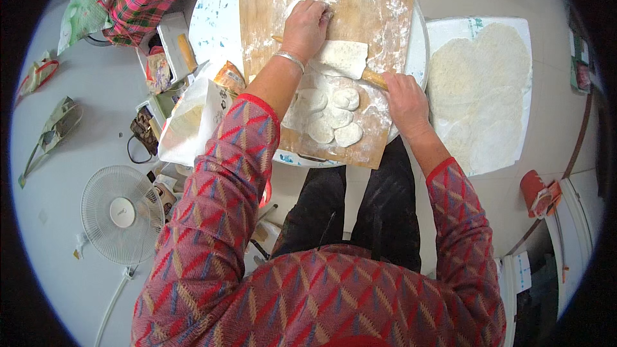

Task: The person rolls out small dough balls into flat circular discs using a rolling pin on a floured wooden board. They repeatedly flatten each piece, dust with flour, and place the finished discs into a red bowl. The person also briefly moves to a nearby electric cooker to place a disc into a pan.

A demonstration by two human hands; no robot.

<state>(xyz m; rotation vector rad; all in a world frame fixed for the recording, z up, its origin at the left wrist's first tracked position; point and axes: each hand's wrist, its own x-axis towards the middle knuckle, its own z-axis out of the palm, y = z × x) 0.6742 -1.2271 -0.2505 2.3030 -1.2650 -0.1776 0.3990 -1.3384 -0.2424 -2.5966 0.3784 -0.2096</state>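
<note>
A floured wooden board (263, 19) lies on a round table in front of me. Across it runs a wooden rolling pin (373, 78), with a sheet of dough (341, 58) wrapped around its middle. My right hand (407, 101) is closed on the pin's near right end. My left hand (306, 24), with a bangle at the wrist, is above the pin near its other end; its fingertips are bunched over the floured wood, and whether they pinch something is hidden. Several floured dough pieces (348, 134) rest on the board's near part.
Large thin dough sheets (477, 86) cover a white surface at the right. Left of the board stand an open white flour bag (185, 130) and an orange packet (230, 77). A white fan (122, 212) stands at the lower left, and a red container (531, 193) at the right.
</note>
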